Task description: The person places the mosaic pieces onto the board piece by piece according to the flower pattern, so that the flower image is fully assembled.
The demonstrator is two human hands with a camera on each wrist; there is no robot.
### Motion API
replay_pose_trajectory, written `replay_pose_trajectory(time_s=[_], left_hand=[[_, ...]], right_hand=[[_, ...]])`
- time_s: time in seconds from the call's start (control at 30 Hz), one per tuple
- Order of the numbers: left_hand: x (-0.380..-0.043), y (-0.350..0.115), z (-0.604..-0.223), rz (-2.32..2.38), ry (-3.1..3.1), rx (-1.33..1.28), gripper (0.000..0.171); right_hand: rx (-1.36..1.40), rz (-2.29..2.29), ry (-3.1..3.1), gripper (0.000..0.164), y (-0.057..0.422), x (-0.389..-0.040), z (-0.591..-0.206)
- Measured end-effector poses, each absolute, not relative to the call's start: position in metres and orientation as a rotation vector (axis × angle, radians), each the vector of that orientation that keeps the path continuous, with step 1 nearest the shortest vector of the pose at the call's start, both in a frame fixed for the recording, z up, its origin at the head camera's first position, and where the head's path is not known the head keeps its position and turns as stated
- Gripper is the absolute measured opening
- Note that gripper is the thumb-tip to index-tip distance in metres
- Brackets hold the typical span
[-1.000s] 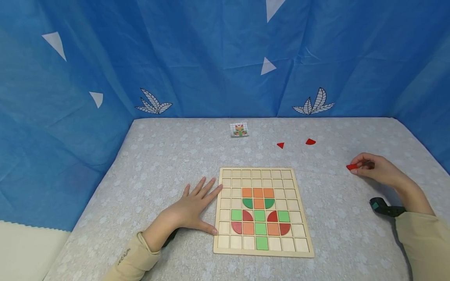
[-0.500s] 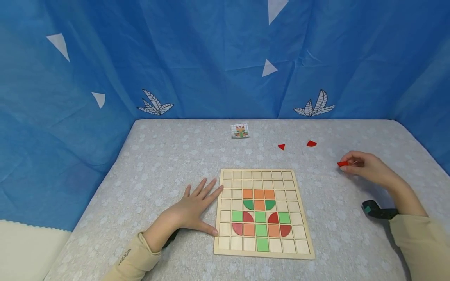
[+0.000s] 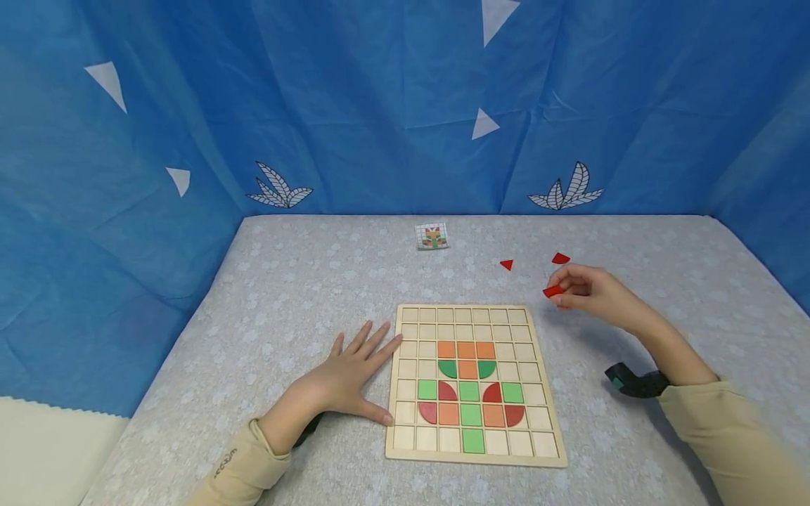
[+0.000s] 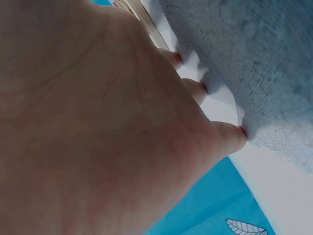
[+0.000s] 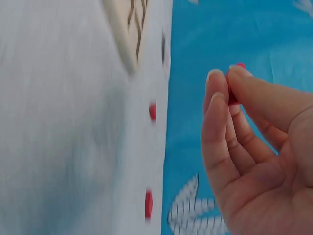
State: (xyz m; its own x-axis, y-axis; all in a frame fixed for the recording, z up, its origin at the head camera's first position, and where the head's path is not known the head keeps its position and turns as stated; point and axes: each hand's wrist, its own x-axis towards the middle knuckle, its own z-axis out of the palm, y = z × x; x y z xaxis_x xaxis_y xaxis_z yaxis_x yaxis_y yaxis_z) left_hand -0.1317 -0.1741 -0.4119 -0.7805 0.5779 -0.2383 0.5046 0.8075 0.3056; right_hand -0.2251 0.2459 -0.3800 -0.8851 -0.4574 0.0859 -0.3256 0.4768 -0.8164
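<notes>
My right hand (image 3: 598, 294) pinches a red piece (image 3: 553, 291) between thumb and fingertips, above the table just right of the board's far right corner. Part of that red piece (image 5: 234, 95) shows between the fingers in the right wrist view. Spread flat at the board's left edge, my left hand (image 3: 344, 376) touches the rim with its thumb and index finger. The wooden grid board (image 3: 474, 460) bears orange and light green squares, plus green and dark red quarter-circle pieces. Beyond it lie a red triangle (image 3: 508, 265) and a red quarter-circle piece (image 3: 560, 258).
A small card (image 3: 432, 236) printed with a coloured grid pattern lies at the back of the table. Blue cloth (image 3: 380, 105) hangs behind and at the sides. The table wears a grey floral cover (image 3: 304, 281).
My right hand has moved left with the red piece, from the far right of the table to near the board's far right corner. The left hand stays in place.
</notes>
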Motion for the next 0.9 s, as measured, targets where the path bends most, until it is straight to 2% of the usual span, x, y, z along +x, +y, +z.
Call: replay_pose_trajectory(time_s=[0.4,0.9], left_hand=[[-0.132,-0.174,-0.412,0.331,2.677,0.823,0.118],[-0.133,-0.174,-0.414,0.333,2.674,0.818,0.119]], right_hand=[[-0.771,-1.415,2.517,0.01,0.193,-0.224,-0.387],[-0.846,-1.403,2.396,0.01,0.172,-0.222,-0.4]])
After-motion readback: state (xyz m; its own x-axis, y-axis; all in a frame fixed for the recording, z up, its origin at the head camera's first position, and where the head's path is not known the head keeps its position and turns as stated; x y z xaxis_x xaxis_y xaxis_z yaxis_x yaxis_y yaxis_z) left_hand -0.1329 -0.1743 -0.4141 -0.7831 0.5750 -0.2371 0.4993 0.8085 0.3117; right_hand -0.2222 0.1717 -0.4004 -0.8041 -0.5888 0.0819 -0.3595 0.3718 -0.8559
